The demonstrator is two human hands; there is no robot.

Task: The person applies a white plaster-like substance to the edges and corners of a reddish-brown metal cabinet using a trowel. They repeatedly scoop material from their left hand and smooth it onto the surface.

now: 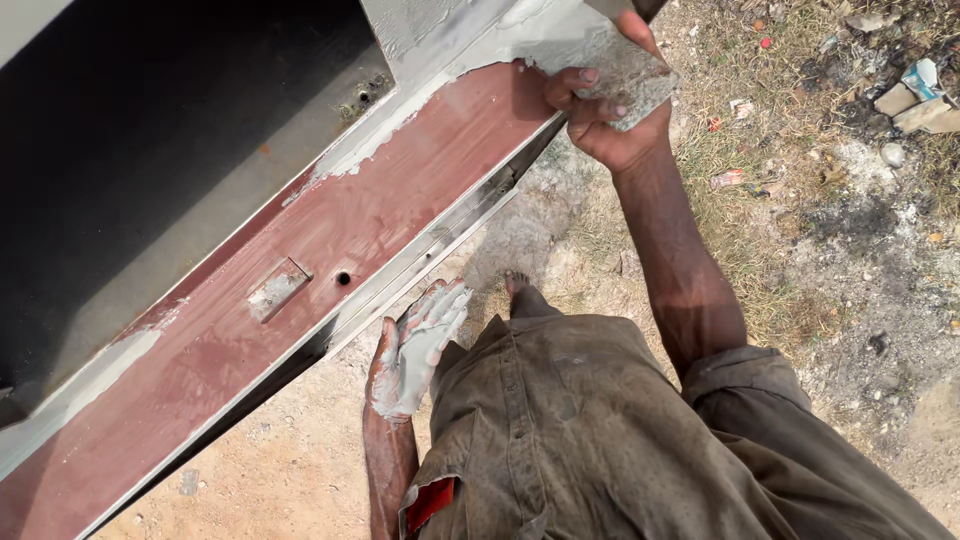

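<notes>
The right hand gripped a grey sanding block against the far end of the red-brown metal frame — fingers curled over it. The left hand, coated in pale filler, hung spread and empty near the frame's edge.

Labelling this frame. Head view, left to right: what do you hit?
Dark opening → metal latch plate on the red-brown panel → small round hole → left hand, coated in grey filler → right hand holding a grey sanding block → litter on the ground.
</notes>
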